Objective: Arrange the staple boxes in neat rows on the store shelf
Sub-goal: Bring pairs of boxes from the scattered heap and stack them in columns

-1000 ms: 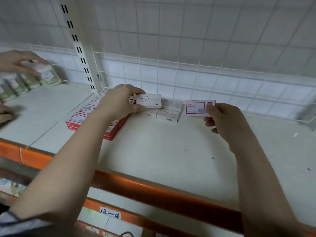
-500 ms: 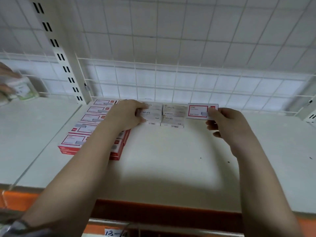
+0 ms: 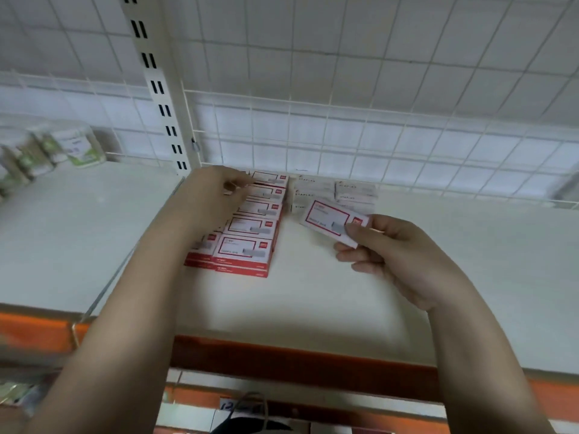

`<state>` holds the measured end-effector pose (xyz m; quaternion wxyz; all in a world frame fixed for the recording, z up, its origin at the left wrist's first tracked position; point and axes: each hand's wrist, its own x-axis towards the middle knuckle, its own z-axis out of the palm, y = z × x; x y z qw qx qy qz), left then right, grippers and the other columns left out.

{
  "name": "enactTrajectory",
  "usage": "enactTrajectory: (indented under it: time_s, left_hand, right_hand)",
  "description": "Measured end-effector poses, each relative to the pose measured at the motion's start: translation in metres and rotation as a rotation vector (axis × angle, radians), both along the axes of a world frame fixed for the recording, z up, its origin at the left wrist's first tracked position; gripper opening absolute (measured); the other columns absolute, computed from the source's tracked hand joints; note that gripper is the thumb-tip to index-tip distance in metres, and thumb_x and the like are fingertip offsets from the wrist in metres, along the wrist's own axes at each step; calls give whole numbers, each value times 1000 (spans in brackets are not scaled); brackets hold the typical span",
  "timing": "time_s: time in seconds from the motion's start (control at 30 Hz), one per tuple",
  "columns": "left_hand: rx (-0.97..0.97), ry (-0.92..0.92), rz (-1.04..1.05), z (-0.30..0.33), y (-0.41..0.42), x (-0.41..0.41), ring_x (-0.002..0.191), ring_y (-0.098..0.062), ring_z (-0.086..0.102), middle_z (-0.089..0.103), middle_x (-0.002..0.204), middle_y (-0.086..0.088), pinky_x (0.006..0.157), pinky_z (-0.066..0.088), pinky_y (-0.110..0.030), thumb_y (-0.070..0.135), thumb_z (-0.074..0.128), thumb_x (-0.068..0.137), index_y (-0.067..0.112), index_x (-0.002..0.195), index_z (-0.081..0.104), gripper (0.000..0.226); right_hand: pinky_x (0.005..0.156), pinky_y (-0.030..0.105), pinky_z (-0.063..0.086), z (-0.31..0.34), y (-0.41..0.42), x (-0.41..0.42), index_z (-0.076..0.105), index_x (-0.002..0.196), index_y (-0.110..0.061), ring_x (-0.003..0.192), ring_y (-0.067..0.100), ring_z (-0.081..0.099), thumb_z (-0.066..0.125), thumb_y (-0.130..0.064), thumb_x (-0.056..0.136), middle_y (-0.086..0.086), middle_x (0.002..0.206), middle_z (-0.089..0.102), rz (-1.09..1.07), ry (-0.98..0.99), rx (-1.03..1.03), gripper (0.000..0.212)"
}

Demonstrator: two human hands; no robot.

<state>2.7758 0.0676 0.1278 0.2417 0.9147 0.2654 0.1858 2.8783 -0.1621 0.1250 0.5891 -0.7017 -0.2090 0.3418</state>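
Note:
Red-and-white staple boxes (image 3: pixel 250 228) lie in two stacked rows running from the back grid toward the front of the white shelf (image 3: pixel 313 302). My left hand (image 3: pixel 213 195) reaches over these rows, and its fingertips touch the boxes near the back. To the right, white staple boxes (image 3: pixel 333 192) are stacked in two short piles against the grid. My right hand (image 3: pixel 394 255) pinches a single red-and-white staple box (image 3: pixel 326 217) by its right end. It holds the box tilted just in front of the white piles.
A wire grid (image 3: pixel 344 136) closes the shelf's back, and a slotted upright post (image 3: pixel 156 86) stands at the back left. Green-labelled containers (image 3: pixel 72 145) sit on the neighbouring shelf section to the left. An orange beam (image 3: pixel 282 355) marks the front edge.
My left hand has let go of the white box on the white piles and moved left over the red rows. My right hand has drawn its box nearer and tilted it.

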Motion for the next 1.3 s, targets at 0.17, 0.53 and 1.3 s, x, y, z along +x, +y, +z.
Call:
enactTrajectory:
  time_s: [0.17,0.53,1.3]
  left_hand:
    - [-41,-31,37,-6,18,-35,87,-5,54,64,102,8,77,34,-16,22,58,90,24,110,68,23]
    - [-94,-31,60,-20,48,-95,88,-6,57,67,108,5,75,36,-12,20,57,90,16,108,68,22]
    - [-82,-16,-64,-20,58,-101,92,-4,55,65,113,5,82,35,-16,20,52,93,19,115,65,26]
  right_hand:
    - [60,18,44,-13,35,-48,69,91,-22,72,3,60,59,-24,89,-9,88,70,189,-92,-91,11]
    - [67,14,55,-26,99,-120,71,102,-13,76,3,64,61,-26,88,-13,90,68,228,-286,-155,21]
    - [63,-2,33,-37,109,-148,64,103,-20,80,0,49,70,-28,80,-15,88,53,-37,-799,-303,25]
